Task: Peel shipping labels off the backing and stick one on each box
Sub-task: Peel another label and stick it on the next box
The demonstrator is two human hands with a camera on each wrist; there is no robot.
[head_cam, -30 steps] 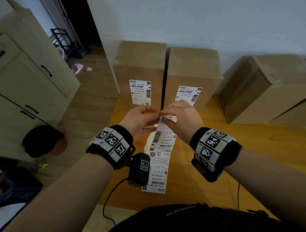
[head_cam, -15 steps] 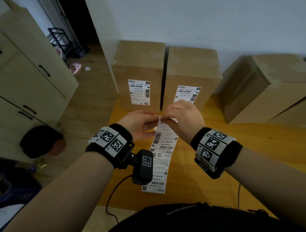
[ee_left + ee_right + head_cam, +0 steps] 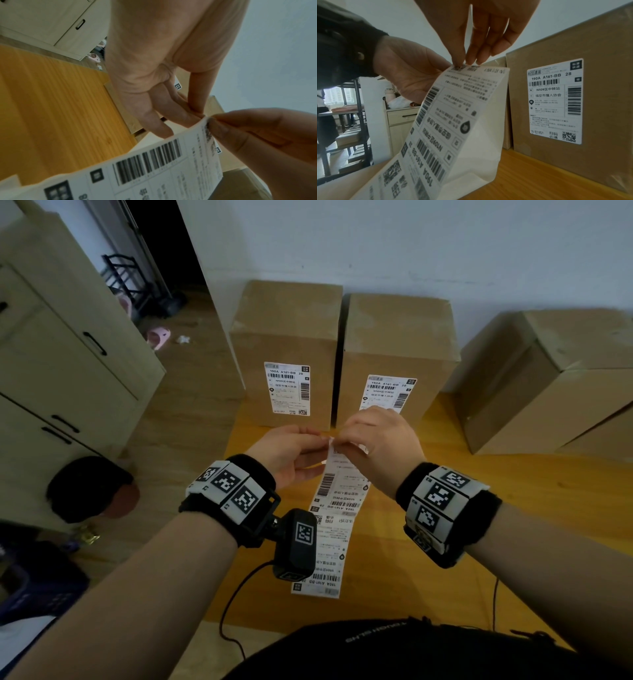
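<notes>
A long strip of shipping labels point(image 3: 337, 508) hangs from both hands over the orange table point(image 3: 513, 491). My left hand point(image 3: 318, 445) pinches the strip's top left corner, its palm behind the paper point(image 3: 406, 75). My right hand point(image 3: 337, 444) pinches the same top edge from above, fingertips point(image 3: 471, 59) on the printed side. Bare white backing point(image 3: 481, 142) hangs behind the strip. Two tall cardboard boxes stand at the table's back, the left box point(image 3: 287, 330) and the right box point(image 3: 397, 344), each with a label point(image 3: 287, 389) point(image 3: 390, 392) stuck on its front.
More cardboard boxes point(image 3: 548, 378) lie at the right, showing no label on the sides I see. A pale cabinet point(image 3: 68, 364) stands to the left beside the wooden floor point(image 3: 181, 412). A black cable point(image 3: 236, 604) trails off the table's near edge.
Both hands stay at the strip's top edge, their fingertips drawn a little closer together at the corner. The strip hangs much as before.
</notes>
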